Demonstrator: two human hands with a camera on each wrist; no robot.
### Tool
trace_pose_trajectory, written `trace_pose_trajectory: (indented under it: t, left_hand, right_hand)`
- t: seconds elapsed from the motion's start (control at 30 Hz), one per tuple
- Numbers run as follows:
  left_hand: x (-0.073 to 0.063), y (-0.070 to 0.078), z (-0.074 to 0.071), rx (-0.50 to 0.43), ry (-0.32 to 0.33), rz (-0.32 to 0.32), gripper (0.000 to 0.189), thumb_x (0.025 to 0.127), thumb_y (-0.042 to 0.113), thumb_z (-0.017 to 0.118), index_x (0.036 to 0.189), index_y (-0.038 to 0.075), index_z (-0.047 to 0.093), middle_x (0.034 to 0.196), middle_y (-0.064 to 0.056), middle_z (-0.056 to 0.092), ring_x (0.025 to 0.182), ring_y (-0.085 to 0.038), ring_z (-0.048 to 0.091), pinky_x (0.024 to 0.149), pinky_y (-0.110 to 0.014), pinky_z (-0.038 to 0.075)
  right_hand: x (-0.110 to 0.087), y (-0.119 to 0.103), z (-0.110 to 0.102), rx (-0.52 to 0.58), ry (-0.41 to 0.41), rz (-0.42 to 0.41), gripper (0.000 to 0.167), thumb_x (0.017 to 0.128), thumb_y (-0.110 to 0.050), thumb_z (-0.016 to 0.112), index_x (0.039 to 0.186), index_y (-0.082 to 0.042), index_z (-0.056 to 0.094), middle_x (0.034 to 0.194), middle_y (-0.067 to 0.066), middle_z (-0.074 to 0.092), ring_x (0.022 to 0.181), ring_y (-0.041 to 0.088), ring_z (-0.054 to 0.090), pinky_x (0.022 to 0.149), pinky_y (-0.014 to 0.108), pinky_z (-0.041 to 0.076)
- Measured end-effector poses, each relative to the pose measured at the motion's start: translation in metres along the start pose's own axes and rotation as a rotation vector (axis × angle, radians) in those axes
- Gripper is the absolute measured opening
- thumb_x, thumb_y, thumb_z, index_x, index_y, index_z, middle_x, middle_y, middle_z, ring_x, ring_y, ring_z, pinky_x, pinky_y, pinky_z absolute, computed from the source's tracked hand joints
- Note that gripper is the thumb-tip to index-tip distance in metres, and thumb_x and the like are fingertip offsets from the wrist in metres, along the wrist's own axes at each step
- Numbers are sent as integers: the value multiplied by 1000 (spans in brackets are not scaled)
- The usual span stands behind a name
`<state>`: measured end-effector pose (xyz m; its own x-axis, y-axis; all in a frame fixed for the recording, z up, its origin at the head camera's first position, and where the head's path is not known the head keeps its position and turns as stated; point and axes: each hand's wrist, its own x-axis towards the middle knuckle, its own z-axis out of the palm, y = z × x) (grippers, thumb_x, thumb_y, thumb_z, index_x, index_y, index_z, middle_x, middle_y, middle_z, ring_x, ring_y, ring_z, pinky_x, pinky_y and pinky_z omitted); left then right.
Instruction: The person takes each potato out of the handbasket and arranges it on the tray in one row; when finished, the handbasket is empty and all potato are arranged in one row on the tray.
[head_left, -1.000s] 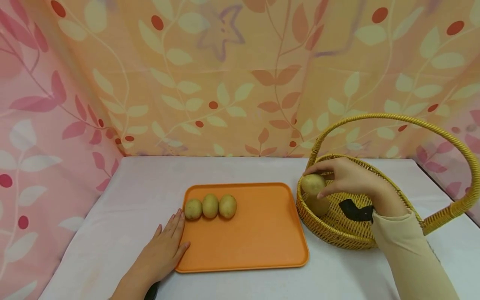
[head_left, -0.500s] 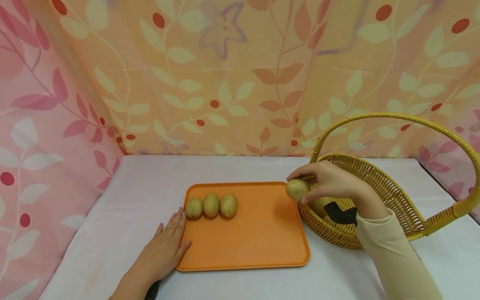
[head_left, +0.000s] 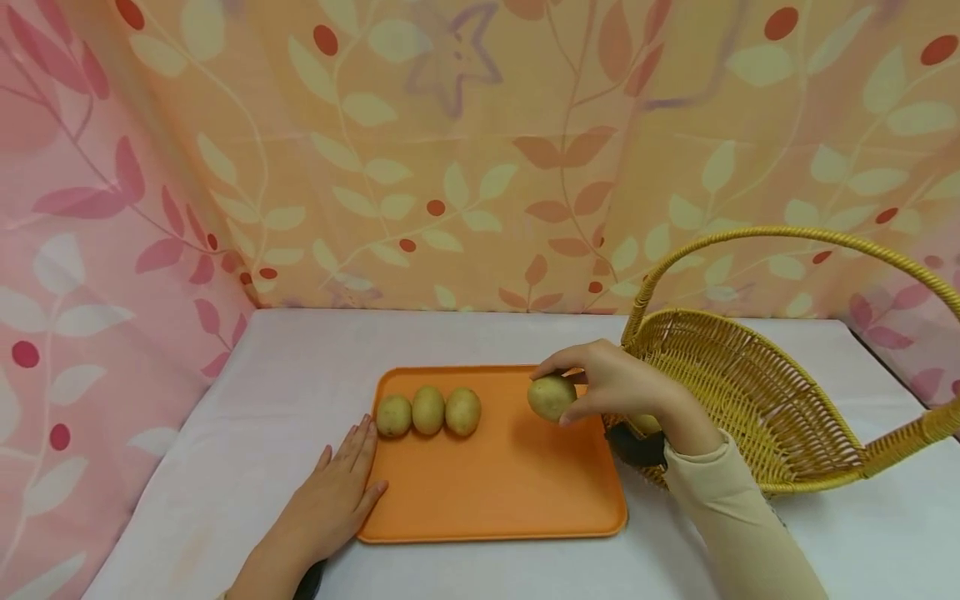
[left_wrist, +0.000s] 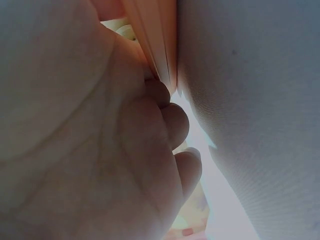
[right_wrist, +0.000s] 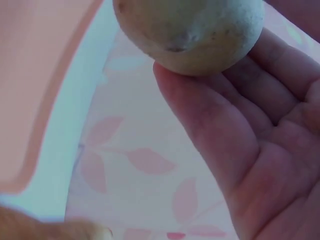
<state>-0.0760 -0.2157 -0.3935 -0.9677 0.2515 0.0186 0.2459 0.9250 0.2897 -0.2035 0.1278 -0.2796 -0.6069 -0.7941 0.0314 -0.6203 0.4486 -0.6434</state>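
Note:
My right hand (head_left: 618, 379) pinches a potato (head_left: 551, 397) between thumb and fingers, above the right part of an orange tray (head_left: 495, 492). In the right wrist view the held potato (right_wrist: 190, 32) fills the top, with the thumb pressed under it. Three potatoes (head_left: 428, 411) lie side by side in a row at the tray's upper left. My left hand (head_left: 330, 492) rests at the tray's left edge, fingers straight. The left wrist view shows its fingers (left_wrist: 175, 125) against the tray's rim (left_wrist: 160, 40).
A yellow wicker basket (head_left: 750, 375) with a tall arched handle (head_left: 787, 231) stands to the right of the tray. Another potato (head_left: 643, 423) in it is partly hidden by the right wrist. A patterned curtain (head_left: 450, 167) hangs behind the white table (head_left: 315, 350).
My right hand has lifted the potato out of the basket and carried it left over the tray. The basket has tilted or shifted slightly. The left hand stays at the tray's edge.

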Motion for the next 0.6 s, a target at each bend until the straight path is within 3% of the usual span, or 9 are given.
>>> trace_pose_trajectory:
  t: [0.2,0.43,0.6]
  left_hand:
    - [1,0,1,0,-1,-1,69,96,30,53,146,-7,22,153,-19,19,139,-36,22,106,-60,22]
    - [1,0,1,-4,-9,-4,70,96,30,53,146,-6,21,153,-19,19,139,-35,22,106,-59,22]
    - [0,0,-1,-4,-9,-3,70,96,29,54,146,-7,21,153,-20,19,139,-36,22,106,-60,22]
  right_hand:
    - [10,-2,15,-43,31,-1,48,68,-8,84,113,-5,68,110,2,66,98,14,60,88,37,50]
    - [19,3,35,9,50,29,50,69,-6,84,115,-5,66,114,5,65,105,20,59,91,38,49]
    - [25,11,46,-13,72,42,50,68,-9,84,115,-4,66,113,4,66,102,17,60,88,36,50]
